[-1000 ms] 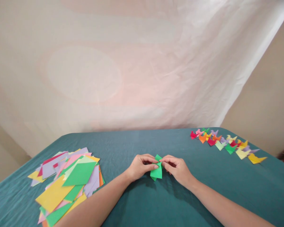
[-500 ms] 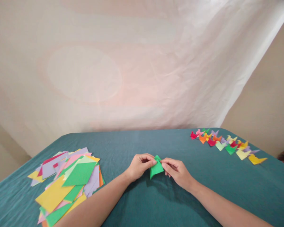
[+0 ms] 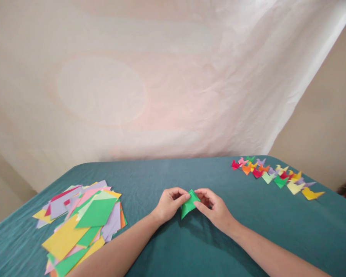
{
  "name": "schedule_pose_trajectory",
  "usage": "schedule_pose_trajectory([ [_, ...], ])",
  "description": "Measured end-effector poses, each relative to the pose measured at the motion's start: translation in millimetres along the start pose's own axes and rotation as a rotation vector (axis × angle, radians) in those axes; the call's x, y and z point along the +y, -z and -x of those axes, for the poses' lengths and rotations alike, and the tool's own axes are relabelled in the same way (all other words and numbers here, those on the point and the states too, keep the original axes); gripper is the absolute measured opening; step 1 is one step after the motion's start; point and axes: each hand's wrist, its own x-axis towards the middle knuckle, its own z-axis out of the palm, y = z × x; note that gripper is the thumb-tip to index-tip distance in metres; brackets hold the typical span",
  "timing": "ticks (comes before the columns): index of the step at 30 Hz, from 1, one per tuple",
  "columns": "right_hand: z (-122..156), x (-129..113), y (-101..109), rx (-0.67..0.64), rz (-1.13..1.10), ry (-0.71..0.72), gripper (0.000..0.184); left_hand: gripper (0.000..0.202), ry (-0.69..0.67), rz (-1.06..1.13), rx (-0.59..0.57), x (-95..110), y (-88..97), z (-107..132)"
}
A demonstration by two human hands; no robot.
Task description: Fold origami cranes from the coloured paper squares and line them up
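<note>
A piece of green origami paper (image 3: 188,207), folded small with a point toward me, is held just above the cloth between both hands. My left hand (image 3: 170,203) pinches its left edge between thumb and fingers. On the opposite side, my right hand (image 3: 215,209) grips the right edge, thumb in front and fingers curled behind. The back of the folded paper is hidden.
To the left lies a loose pile of coloured paper sheets (image 3: 97,212), beside my left forearm. Several small folded paper birds (image 3: 295,187) stand in rows at the back right. A dark green cloth (image 3: 161,173) covers the table, with a pale sheet (image 3: 173,96) hanging behind.
The right flap of the green paper has been folded in, making it narrower. My right hand has shifted slightly left, its thumb now on the front. My left hand stays almost still.
</note>
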Motion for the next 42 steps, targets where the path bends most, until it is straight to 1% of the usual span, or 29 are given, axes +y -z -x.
schedule_pose_trajectory([
  [5, 1, -2, 0, 0.032, 0.051, 0.023, 0.028, 0.025, -0.033, -0.032, 0.000, -2, 0.4, 0],
  [8, 3, -2, -1, 0.077, 0.060, 0.062, 0.028, 0.024, -0.064, -0.065, -0.001, -3, 0.1, 1],
  [11, 4, -3, -1, 0.107, 0.105, 0.113, 0.022, 0.022, -0.121, -0.142, 0.008, -1, -1.2, 2],
  [14, 3, -4, -1, 0.125, 0.177, 0.171, 0.014, 0.019, -0.190, -0.269, 0.020, 3, -3.5, 5],
  [17, 2, -6, -2, 0.150, 0.209, 0.218, 0.010, 0.016, -0.270, -0.381, 0.042, 7, -5.5, 8],
  [21, 2, -7, -3, 0.170, 0.211, 0.250, 0.009, 0.012, -0.427, -0.465, 0.045, 9, -6.6, 10],
  [25, 5, -3, -3, 0.204, 0.177, 0.246, 0.015, 0.010, -0.579, -0.523, 0.041, 9, -6.3, 11],
  [28, 6, -1, -2, 0.220, 0.168, 0.245, 0.022, 0.010, -0.635, -0.552, 0.053, 8, -6.0, 11],
  [31, 5, -3, 0, 0.187, 0.200, 0.249, 0.021, 0.011, -0.620, -0.569, 0.053, 9, -5.8, 12],
  [36, 5, -11, 1, 0.139, 0.200, 0.227, 0.018, 0.011, -0.526, -0.580, 0.044, 11, -5.9, 13],
  [42, 5, -15, 1, 0.103, 0.178, 0.215, 0.015, 0.010, -0.443, -0.553, 0.087, 1, -7.3, 14],
])
